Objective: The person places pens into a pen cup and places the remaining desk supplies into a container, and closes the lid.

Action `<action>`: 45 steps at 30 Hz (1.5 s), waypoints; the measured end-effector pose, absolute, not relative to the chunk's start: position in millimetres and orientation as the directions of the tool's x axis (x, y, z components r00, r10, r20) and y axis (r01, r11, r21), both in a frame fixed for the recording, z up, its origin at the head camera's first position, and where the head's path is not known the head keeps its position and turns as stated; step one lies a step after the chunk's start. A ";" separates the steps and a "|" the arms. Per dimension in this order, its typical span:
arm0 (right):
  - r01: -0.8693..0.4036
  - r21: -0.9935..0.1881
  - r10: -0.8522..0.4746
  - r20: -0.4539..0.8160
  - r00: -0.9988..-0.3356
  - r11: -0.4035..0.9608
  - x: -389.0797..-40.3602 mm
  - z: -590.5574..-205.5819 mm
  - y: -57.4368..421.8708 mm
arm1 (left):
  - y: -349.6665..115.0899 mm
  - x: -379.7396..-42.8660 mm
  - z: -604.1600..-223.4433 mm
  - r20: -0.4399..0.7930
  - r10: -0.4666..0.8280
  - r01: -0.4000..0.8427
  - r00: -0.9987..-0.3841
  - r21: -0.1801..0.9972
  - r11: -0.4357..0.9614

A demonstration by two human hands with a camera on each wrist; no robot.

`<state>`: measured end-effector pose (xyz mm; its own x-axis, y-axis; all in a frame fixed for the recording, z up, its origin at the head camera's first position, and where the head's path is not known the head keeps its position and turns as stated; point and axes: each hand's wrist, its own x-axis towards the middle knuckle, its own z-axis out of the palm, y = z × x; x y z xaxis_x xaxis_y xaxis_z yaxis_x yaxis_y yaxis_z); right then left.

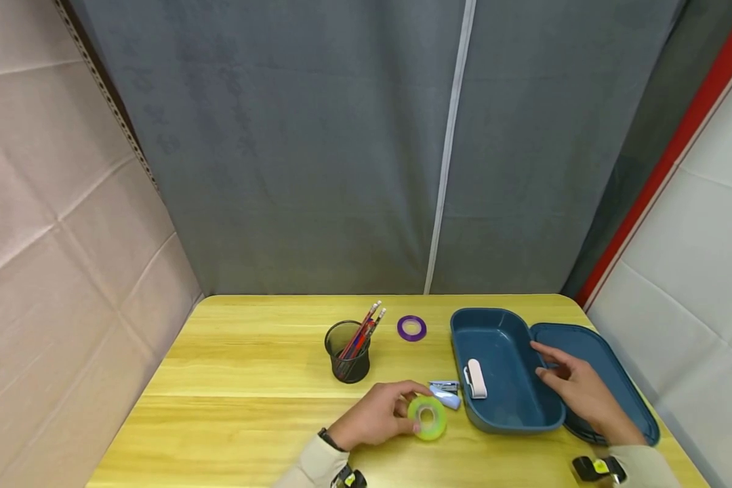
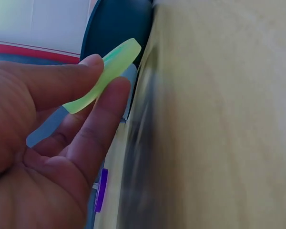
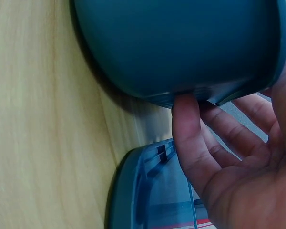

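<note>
My left hand (image 1: 381,415) pinches a yellow-green roll of tape (image 1: 428,418) between thumb and fingers, held just above the table. In the left wrist view the roll (image 2: 115,64) is seen nearly edge-on. Close behind it lies a light-blue stapler (image 1: 446,400), beside the deep blue box (image 1: 512,428). My right hand (image 1: 579,390) holds the box's right rim, with the thumb over the edge. Other fingertips touch the box's outer wall (image 3: 181,47) in the right wrist view. A white oblong object (image 1: 476,378) leans inside the box at its left wall.
A matching blue lid (image 1: 610,379) lies right of the box, under my right forearm. A black mesh cup (image 1: 349,369) with several pencils stands left of centre. A purple tape roll (image 1: 411,337) lies behind. A grey curtain (image 1: 317,169) hangs at the table's back.
</note>
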<state>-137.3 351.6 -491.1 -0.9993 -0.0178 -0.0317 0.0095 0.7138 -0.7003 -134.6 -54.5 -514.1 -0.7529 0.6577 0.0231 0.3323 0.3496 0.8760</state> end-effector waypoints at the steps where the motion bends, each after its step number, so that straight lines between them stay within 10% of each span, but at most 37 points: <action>1: 0.010 -0.701 -0.018 -0.032 -0.999 0.713 -137.3 -491.1 351.8 | -55.0 -134.8 -513.5 0.015 0.654 0.310 -0.757 0.888 0.338; 45: 0.018 -0.731 -0.026 -0.049 -0.998 0.682 -138.8 -494.6 354.2 | 12.4 -173.5 -469.8 0.026 0.546 0.028 -0.837 1.000 -0.005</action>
